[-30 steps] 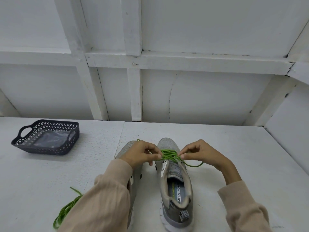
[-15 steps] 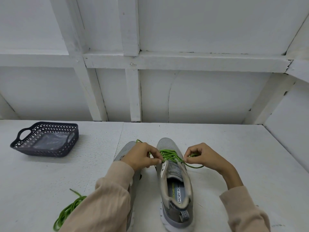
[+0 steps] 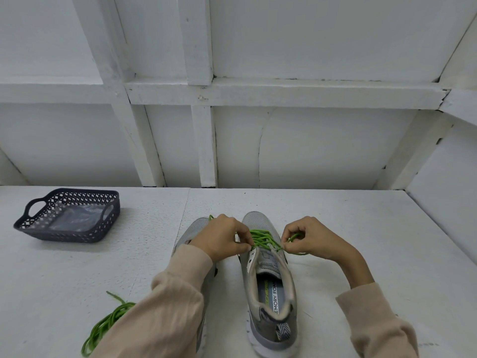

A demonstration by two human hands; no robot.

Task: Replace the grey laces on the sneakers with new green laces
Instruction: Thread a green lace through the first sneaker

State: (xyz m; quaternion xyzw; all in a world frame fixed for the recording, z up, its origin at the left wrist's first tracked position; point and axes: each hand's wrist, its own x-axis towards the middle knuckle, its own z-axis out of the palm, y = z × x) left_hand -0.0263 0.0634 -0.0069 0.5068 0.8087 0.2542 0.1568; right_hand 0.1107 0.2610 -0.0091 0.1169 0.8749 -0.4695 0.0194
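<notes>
Two grey sneakers stand side by side on the white table, toes pointing away. The right sneaker [image 3: 271, 285] carries a green lace [image 3: 260, 237] threaded across its eyelets. My left hand [image 3: 222, 240] pinches one end of that lace at the shoe's left eyelets. My right hand [image 3: 309, 239] pinches the other end at the right side, with a loop trailing below it. The left sneaker [image 3: 192, 232] is mostly hidden under my left arm. A second green lace [image 3: 108, 321] lies bundled on the table at the lower left.
A dark perforated basket [image 3: 69, 215] with handles sits at the left back of the table, holding something pale and flat. A white panelled wall [image 3: 237, 140] rises behind the table and along its right side.
My right hand has shifted slightly along the lace end and curled tighter. The left hand stays pinched at the eyelets. The camera has tilted a little.
</notes>
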